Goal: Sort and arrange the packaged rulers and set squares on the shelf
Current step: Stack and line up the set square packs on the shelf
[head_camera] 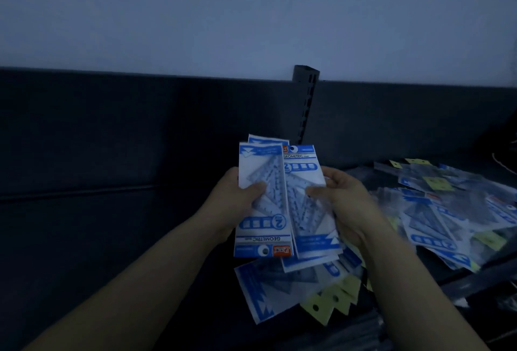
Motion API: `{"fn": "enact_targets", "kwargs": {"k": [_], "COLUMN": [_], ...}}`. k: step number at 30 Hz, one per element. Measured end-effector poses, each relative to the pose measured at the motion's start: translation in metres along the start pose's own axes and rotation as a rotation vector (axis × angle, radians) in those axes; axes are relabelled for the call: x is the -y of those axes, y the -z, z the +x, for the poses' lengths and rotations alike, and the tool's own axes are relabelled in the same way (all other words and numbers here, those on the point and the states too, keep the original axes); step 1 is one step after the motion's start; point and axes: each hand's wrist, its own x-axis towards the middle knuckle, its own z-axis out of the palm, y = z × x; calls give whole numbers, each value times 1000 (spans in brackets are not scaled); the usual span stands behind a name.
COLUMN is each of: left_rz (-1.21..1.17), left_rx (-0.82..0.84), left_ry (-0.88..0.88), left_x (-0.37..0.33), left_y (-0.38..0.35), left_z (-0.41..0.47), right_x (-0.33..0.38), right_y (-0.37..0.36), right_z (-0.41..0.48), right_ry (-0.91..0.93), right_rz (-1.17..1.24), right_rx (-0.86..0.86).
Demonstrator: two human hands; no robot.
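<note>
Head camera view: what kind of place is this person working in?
Probably a shop's stationery aisle or stockroom, dimly lit. A dark shelf with a slotted upright post carries a loose heap of packets, and both hands hold identical retail packs marked "GEOMETRIC".

Bare dark shelf on the left; loose packets crowding the right, slotted upright behind.

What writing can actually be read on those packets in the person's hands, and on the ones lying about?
"GEOMETRIC": header of the right-hand packet, upright.
"GEOMETRIC": left-hand packet, upside down.
"2": large numeral, on both packets.
Red brand logo and small print: too blurred.
Loose packets on the shelf: unreadable.
</note>
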Motion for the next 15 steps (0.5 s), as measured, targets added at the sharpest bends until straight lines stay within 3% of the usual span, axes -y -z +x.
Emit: {"fn": "enact_targets", "kwargs": {"k": [9,15], "left_rz": [3,49], "left_rx": [-414,-615], "left_ry": [78,172], "left_x": [-3,7], "left_y": [74,121], "left_z": [-71,-123], "right_x": [-10,-31], "right_y": [-97,-165], "right_z": [9,-13], "right_ry": [-40,-66], "right_rz": [-91,-147], "right_rx": [379,522]}}
